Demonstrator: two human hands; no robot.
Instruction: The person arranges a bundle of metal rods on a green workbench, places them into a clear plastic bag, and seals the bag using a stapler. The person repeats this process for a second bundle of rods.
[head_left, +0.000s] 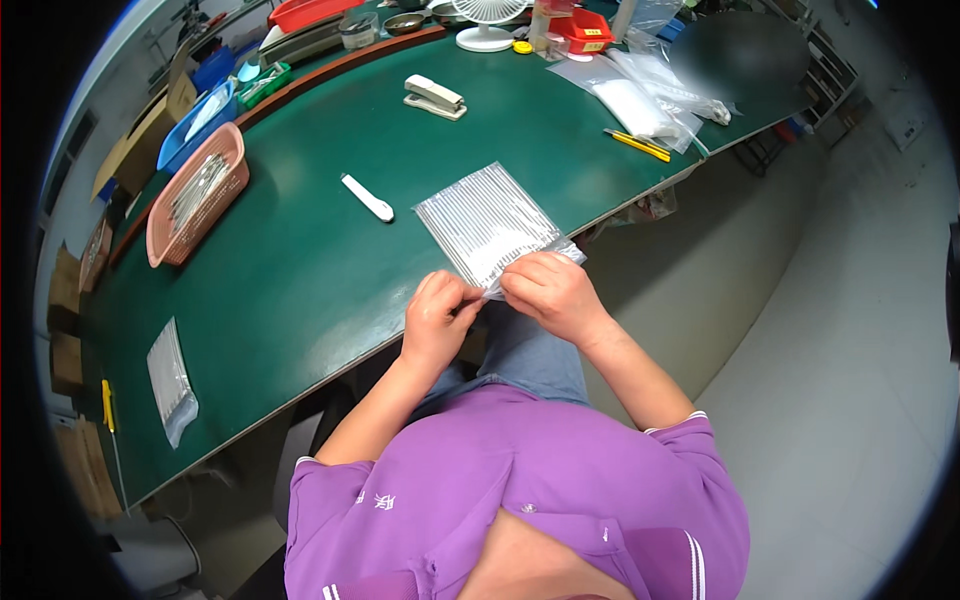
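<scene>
A clear plastic bag (490, 215) filled with a row of thin silvery rods lies at the front edge of the green table. My left hand (437, 312) pinches the near left corner of the bag's open-looking end. Close beside it, my right hand (548, 290) has its fingers closed on the same near edge, further right. The plastic between the two hands is crumpled, and the fingertips partly hide it. To the left of the bag lies a white handheld tool (368, 198) with a rounded end. A cream stapler (435, 98) stands farther back.
A second bag of rods (171, 375) lies at the left. Beyond it are a pink basket (162, 240) holding thin metal pieces and a blue basket (170, 155). Yellow cutters (640, 147) and plastic bags (635, 105) sit back right, near a white fan (486, 38).
</scene>
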